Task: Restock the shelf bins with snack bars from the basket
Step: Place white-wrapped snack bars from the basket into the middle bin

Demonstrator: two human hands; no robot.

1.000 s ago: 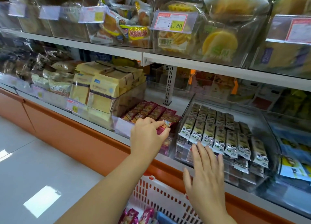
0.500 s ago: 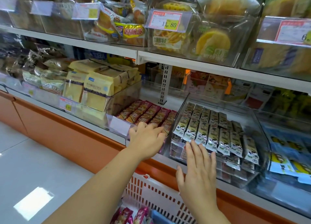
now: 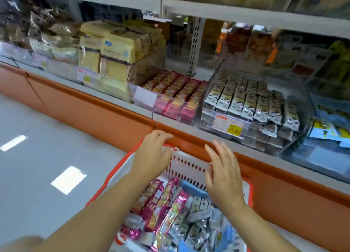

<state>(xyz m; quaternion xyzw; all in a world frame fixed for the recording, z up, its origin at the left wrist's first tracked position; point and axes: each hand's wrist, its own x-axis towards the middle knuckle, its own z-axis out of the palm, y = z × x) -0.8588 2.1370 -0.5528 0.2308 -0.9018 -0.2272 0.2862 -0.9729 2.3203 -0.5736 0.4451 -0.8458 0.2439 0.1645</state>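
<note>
Shop shelving with an orange base (image 3: 91, 113) runs across the view, its clear bins (image 3: 144, 98) holding pink snack bars (image 3: 178, 90) beside white-wrapped ones (image 3: 246, 104). Below it sits a red-rimmed basket (image 3: 187, 166) heaped with more pink and silver bars (image 3: 161, 204). The left hand (image 3: 153, 153) hovers at the basket's far rim, fingers loosely curled and holding nothing. The right hand (image 3: 223, 174) hangs over the basket, fingers straight, slightly apart, empty.

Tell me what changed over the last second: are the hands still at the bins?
No. The left hand released its bar in the pink-bar bin and drew back, the right hand came off the white-bar bin; both now hover empty over the basket. Bin rows otherwise unchanged.
</note>
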